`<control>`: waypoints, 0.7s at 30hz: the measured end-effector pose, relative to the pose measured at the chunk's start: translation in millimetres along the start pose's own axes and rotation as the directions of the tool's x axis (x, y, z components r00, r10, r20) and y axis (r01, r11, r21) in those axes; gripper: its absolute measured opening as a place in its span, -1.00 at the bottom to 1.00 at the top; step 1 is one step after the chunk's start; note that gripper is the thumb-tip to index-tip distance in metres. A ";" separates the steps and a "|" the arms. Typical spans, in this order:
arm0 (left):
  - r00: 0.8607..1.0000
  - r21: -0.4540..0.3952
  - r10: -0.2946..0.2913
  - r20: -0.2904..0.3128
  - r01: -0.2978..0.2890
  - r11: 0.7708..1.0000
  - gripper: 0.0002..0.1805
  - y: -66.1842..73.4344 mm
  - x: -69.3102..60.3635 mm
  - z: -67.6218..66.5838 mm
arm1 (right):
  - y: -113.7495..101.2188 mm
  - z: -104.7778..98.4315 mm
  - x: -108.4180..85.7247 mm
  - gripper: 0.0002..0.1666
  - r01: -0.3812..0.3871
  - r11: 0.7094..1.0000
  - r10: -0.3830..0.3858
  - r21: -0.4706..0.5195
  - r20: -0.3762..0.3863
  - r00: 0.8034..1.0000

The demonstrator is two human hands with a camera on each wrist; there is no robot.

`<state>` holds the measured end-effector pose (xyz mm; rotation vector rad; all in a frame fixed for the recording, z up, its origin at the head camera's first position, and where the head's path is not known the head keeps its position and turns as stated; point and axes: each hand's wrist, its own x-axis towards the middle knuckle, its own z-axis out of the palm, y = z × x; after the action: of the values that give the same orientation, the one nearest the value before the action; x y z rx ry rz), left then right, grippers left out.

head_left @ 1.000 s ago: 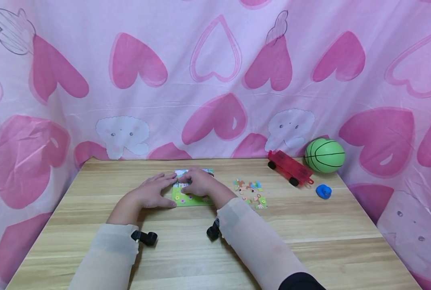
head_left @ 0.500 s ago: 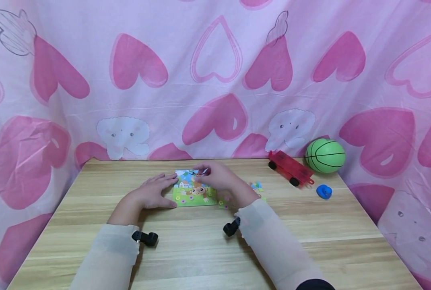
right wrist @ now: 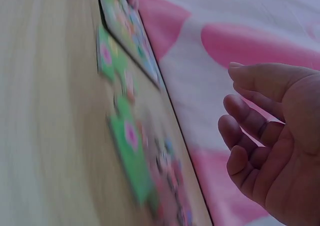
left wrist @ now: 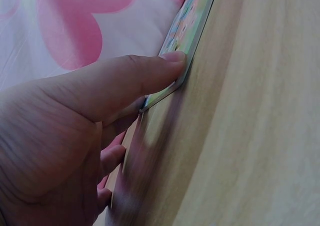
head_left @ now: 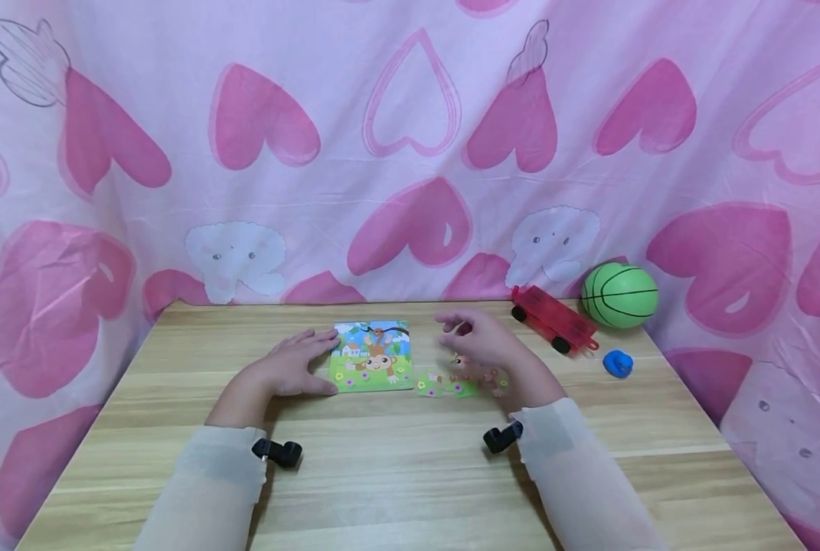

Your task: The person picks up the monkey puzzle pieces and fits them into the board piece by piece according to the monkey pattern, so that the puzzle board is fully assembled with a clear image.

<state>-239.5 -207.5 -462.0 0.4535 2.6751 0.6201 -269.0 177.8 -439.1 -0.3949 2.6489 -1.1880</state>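
A square jigsaw puzzle with a monkey, a house and flowers lies flat on the table. My left hand is spread along its left side. Its fingertips touch near the far corner, and the thumb rests on the near corner in the left wrist view. My right hand hovers over loose puzzle pieces to the right of the puzzle, partly hiding them. In the right wrist view, the right fingers are loosely bent with nothing between them. Those pieces look blurred there.
At the back right of the wooden table stands a red toy cart with black wheels. Beside it is a green ball, with a small blue toy in front. A pink heart-patterned cloth hangs behind.
My right hand has moved from over the puzzle to the right, over the loose pieces, uncovering the monkey picture. The left hand has stayed at the puzzle's left side.
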 end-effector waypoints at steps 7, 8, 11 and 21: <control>1.000 0.011 0.004 -0.011 -0.004 1.000 0.10 -0.6 2.1 0.7 | 23.6 -12.4 -10.8 -0.42 -0.093 0.985 0.093 0.148 0.008 0.996; 1.000 0.012 0.001 -0.013 -0.001 1.000 0.10 -1.4 2.5 0.7 | 26.3 -13.0 -10.7 -0.41 -0.094 0.983 0.094 0.156 0.006 0.996; 1.000 0.017 -0.001 -0.014 0.002 1.000 0.10 -2.8 3.0 0.8 | 33.4 -13.3 -10.6 -0.40 -0.099 0.982 0.100 0.159 0.002 0.995; 1.000 0.005 -0.019 -0.011 0.019 1.000 0.11 -6.2 3.4 3.8 | 63.2 -8.2 -1.6 -0.48 -0.056 0.995 0.054 0.086 0.032 0.998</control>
<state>-242.4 -210.2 -469.0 0.4272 2.6883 0.6127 -279.8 224.4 -481.2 -0.3198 2.5548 -1.2652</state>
